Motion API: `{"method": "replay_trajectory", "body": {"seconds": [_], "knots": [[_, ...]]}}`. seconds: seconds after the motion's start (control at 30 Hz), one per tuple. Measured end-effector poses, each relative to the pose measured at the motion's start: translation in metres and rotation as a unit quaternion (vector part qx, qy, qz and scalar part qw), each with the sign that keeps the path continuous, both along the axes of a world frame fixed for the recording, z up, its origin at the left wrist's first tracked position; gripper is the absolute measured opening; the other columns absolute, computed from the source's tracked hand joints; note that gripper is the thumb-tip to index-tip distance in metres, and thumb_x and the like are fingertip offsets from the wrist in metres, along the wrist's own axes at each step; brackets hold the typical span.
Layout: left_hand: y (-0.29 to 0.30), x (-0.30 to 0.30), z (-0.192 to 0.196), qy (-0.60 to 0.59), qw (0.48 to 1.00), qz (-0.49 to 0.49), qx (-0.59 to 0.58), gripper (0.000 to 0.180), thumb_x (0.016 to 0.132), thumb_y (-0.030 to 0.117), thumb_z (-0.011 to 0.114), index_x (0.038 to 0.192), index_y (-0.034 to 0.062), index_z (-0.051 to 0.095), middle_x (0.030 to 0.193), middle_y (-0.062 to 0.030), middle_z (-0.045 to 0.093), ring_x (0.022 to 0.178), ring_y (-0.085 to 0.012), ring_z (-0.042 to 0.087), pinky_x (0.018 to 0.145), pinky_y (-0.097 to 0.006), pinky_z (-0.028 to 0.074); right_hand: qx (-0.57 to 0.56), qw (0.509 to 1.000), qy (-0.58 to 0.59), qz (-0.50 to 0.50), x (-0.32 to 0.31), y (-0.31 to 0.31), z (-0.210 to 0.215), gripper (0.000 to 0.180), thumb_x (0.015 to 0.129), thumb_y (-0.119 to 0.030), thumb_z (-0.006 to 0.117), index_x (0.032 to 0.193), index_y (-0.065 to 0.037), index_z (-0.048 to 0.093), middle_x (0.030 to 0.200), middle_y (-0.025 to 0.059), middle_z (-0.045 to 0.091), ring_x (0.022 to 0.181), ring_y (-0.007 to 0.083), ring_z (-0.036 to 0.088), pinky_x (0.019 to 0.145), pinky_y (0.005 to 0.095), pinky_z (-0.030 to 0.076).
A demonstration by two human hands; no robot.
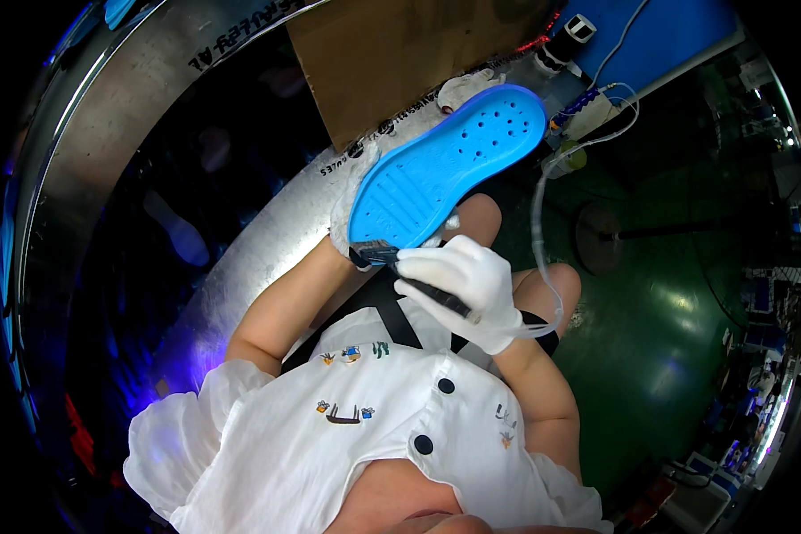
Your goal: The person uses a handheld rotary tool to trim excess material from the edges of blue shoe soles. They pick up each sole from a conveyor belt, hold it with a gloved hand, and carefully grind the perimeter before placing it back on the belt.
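Note:
A bright blue shoe sole [418,182], ridged at its near end and dotted with small holes at its far end, lies tilted over the metal ledge. My left hand [341,214], in a white glove, grips it from the left side and underneath, so most of its fingers are hidden. In my right hand [467,280], also gloved in white, is a black-handled brush [440,298]. The brush's bristles [369,249] meet the near edge of the sole. A clear tube [537,214] runs down to my right wrist.
Beyond the sole stands a brown cardboard sheet [400,67], with a crumpled white cloth [472,89] beside it. The curved metal ledge [258,222] borders a dark area at left holding dim sole shapes [178,227]. A black-and-white cylinder [565,44] stands near a blue panel [659,44].

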State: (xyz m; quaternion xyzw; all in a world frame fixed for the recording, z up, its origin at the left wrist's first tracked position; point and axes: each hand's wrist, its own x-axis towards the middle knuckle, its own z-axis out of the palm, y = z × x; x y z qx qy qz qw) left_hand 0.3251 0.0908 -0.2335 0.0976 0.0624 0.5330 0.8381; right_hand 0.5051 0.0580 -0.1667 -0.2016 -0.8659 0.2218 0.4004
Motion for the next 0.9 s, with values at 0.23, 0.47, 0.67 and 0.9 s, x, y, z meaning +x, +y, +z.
{"method": "replay_trajectory", "body": {"seconds": [0.23, 0.47, 0.67, 0.9], "knots": [[0.003, -0.013, 0.0, -0.004, 0.99, -0.103, 0.094, 0.089, 0.087, 0.069, 0.052, 0.147, 0.0067, 0.034, 0.13, -0.0272, 0.053, 0.098, -0.04, 0.065, 0.085, -0.048, 0.057, -0.002, 1.0, -0.021, -0.001, -0.002, -0.005, 0.005, 0.028, 0.065, -0.003, 0.082, 0.091, -0.006, 0.071, 0.091, 0.0076, 0.072, 0.068, 0.0217, 0.061, 0.062, 0.0306, 0.051], [0.005, -0.029, 0.015, 0.117, 0.988, -0.075, 0.064, 0.081, 0.085, 0.064, 0.057, 0.141, 0.0069, 0.041, 0.125, -0.0238, 0.057, 0.096, -0.0344, 0.066, 0.084, -0.043, 0.057, 0.013, 0.99, -0.139, 0.034, 0.0, -0.012, 0.011, 0.018, 0.082, -0.017, 0.07, 0.099, -0.015, 0.067, 0.095, 0.0011, 0.068, 0.074, 0.0238, 0.063, 0.065, 0.0313, 0.052], [0.018, -0.036, 0.033, 0.331, 0.935, -0.1, 0.083, 0.075, 0.084, 0.06, 0.061, 0.136, 0.0071, 0.048, 0.12, -0.021, 0.06, 0.094, -0.0296, 0.066, 0.082, -0.04, 0.057, -0.07, 0.996, -0.047, 0.029, 0.008, 0.006, 0.004, 0.024, 0.072, -0.002, 0.08, 0.094, -0.002, 0.072, 0.098, 0.013, 0.072, 0.083, 0.0236, 0.071, 0.076, 0.0304, 0.056], [0.014, -0.037, 0.061, 0.422, 0.893, -0.124, 0.095, 0.068, 0.083, 0.056, 0.066, 0.13, 0.0073, 0.056, 0.115, -0.0177, 0.064, 0.091, -0.024, 0.067, 0.081, -0.036, 0.056, -0.125, 0.992, 0.016, 0.008, 0.012, 0.014, 0.015, 0.022, 0.071, -0.002, 0.08, 0.092, -0.002, 0.071, 0.097, 0.0118, 0.072, 0.083, 0.0244, 0.071, 0.075, 0.0311, 0.056]]}}
